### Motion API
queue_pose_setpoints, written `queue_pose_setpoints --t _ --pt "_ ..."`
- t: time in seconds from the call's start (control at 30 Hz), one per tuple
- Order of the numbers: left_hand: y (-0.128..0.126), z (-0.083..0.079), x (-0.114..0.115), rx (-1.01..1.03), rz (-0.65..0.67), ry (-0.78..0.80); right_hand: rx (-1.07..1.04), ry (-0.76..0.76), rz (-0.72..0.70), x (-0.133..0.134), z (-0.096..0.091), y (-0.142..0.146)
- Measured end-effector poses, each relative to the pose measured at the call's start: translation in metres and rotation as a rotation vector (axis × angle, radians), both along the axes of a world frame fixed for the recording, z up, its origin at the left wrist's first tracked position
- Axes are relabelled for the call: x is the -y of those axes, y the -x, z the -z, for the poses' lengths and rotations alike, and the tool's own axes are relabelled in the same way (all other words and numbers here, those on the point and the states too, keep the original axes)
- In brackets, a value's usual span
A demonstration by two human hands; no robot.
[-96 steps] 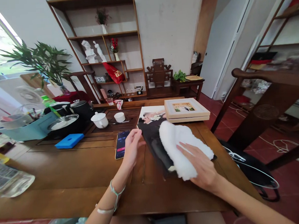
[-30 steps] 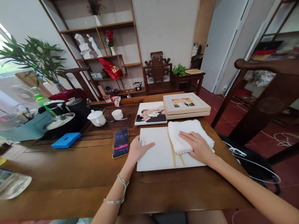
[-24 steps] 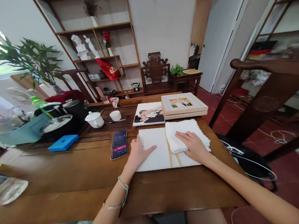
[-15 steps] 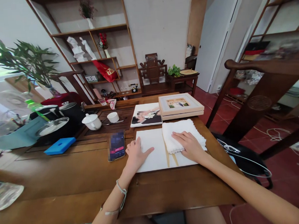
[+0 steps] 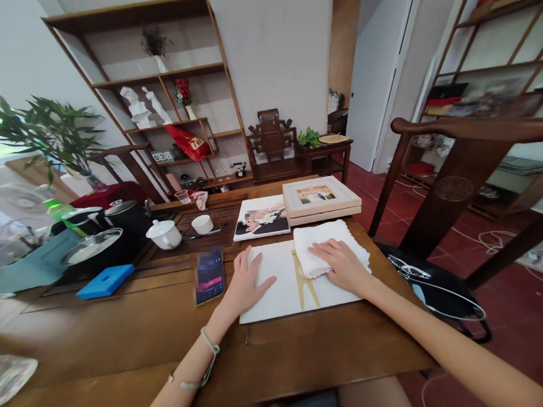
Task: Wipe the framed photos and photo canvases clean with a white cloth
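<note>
The left hand [image 5: 246, 283] lies flat and open, fingers spread, on the left part of a white panel [image 5: 277, 287] that rests on the bench [image 5: 122, 325] straight in front of the person. The right hand [image 5: 343, 265] is also open, palm down, pressing a folded white cloth [image 5: 322, 232] onto the panel's far right corner. Neither hand grips anything; both only press.

The likeliest trouble is sliding. The panel is held by palm pressure alone, so a hard stroke of the cloth could skate it sideways under the left hand. To that side the phone [image 5: 208, 276] lies just beside the panel's edge and could be shoved along the bench. The cloth's right corner reaches close to the bench's right edge, so a wide sweep that way could drag it over. Just behind the cloth sit a stack of framed pictures [image 5: 321, 197] and a loose photo print [image 5: 261, 220]. A push away from the body could nudge either. The bare left palm may also leave marks on the white surface.
</note>
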State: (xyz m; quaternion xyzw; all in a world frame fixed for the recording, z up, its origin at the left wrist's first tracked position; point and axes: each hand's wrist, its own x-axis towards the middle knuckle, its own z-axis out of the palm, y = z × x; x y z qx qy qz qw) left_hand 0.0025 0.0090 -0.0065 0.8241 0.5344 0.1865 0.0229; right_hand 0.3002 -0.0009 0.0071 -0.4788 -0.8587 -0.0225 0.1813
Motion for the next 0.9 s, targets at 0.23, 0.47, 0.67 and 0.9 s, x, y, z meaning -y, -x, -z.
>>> queue_pose_setpoints --t 0.23,0.47,0.67,0.9 --pt "0.007 0.015 -0.007 0.07 0.171 0.072 0.044 0.058 0.097 -0.029 -0.007 0.009" --pt "0.005 0.016 -0.006 0.024 0.149 0.026 0.161 0.191 0.002 0.015 -0.022 0.033" --pt "0.005 0.013 -0.006 0.031 0.167 0.008 0.082 0.178 -0.113 0.014 -0.018 0.027" --pt "0.009 0.006 -0.007 0.038 0.169 0.045 0.074 0.167 0.114 -0.029 -0.013 -0.007"
